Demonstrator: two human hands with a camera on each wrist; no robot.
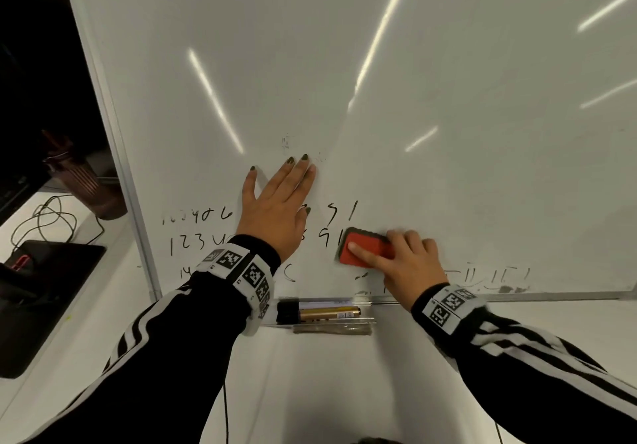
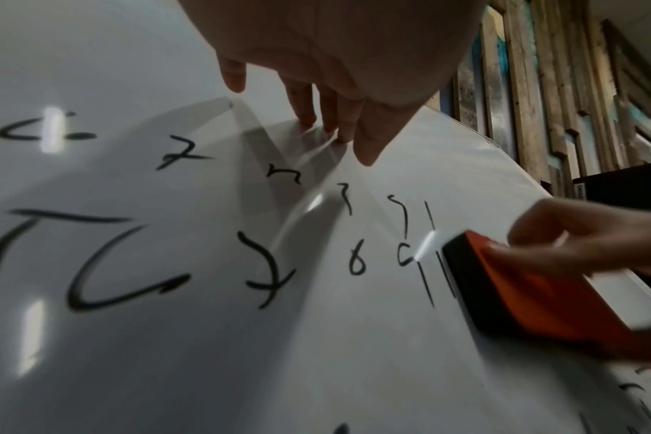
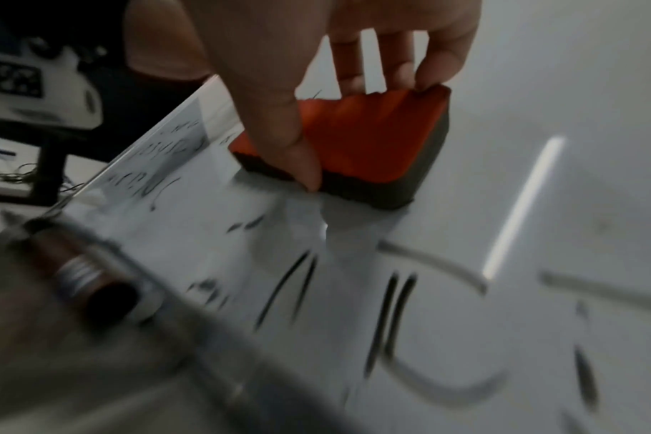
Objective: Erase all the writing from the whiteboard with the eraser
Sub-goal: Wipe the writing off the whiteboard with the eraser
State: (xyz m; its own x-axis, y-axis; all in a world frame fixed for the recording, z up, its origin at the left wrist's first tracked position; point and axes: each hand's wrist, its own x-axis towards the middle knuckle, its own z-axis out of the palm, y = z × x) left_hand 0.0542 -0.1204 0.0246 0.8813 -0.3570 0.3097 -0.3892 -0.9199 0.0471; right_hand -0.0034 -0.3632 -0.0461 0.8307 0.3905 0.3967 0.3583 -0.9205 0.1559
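Whiteboard (image 1: 379, 64) stands upright, black writing (image 1: 193, 242) in rows across its lower part. Right hand (image 1: 406, 257) grips the eraser (image 1: 365, 248), thumb along the near edge, fingers (image 3: 424, 73) curled over the far edge; dark felt face lies flat against the board. Left hand (image 1: 275, 209) presses flat on the board to the left of the eraser, fingers (image 2: 305, 102) straight and spread, holding nothing.

Head view alone shows faint smudged strokes (image 1: 489, 278) to the right of the right hand, near the bottom frame. Left wrist view alone shows digits (image 2: 357, 261) lying under the left palm, and two vertical strokes just beside the eraser's leading edge. Right wrist view is blurred; writing there is unreadable.

Markers (image 1: 320, 312) lie in the tray (image 1: 365, 323) below both wrists. Left of the board, on the table (image 1: 86, 305), sit a cable (image 1: 51, 216) and a dark device (image 1: 34, 292).
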